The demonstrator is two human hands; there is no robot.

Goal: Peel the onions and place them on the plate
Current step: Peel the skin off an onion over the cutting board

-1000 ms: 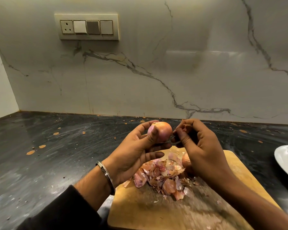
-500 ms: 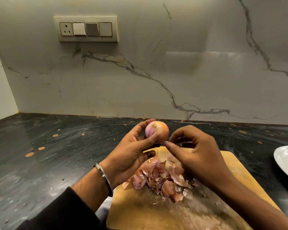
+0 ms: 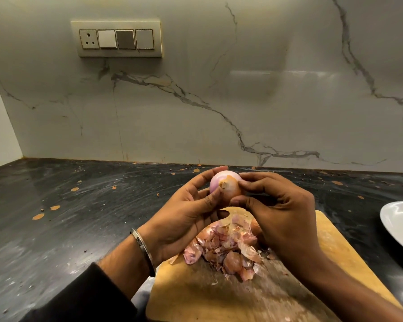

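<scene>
A small onion [image 3: 225, 185], pale purple on its left side with orange-brown skin on its right, is held in the air above the wooden cutting board [image 3: 242, 296]. My left hand [image 3: 184, 217] grips it from the left with thumb and fingers. My right hand [image 3: 279, 210] pinches it from the right, thumb under and fingers over the skinned side. A heap of peeled onion skins [image 3: 226, 247] lies on the board under my hands. The rim of the white plate [image 3: 399, 225] shows at the right edge.
The dark stone counter [image 3: 79, 217] carries scattered skin flakes and crumbs. A marble wall rises behind it, with a switch panel [image 3: 116, 38] at upper left. The board's right edge lies near the plate.
My right hand dropped a piece of skin, dipped toward the heap, then came back up onto the onion. My left hand turned the onion so its root end faces me.
</scene>
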